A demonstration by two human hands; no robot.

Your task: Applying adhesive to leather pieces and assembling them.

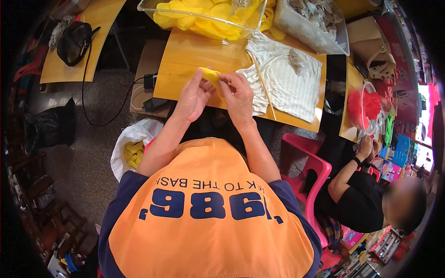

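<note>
Above the near edge of the wooden table [178, 60], a small yellow piece [210, 74] of soft-looking sheet is held between both hands. It looks folded or curled; its exact kind does not show. My left hand [193, 96] grips its left end, palm partly turned up with the fingers curled. At its right end, my right hand [239, 95] pinches it between thumb and fingers. A clear plastic bin [199, 18] full of flat, rounded yellow pieces [221, 28] stands at the far side of the table.
Right of my hands lies a striped white cloth [296, 88] with a thin wooden stick [263, 85] across it. Behind it stands a bin of clear wrappings [320, 25]. A white sack [127, 139] holds yellow pieces at lower left. A pink chair [320, 169] and another person [357, 194] are on the right.
</note>
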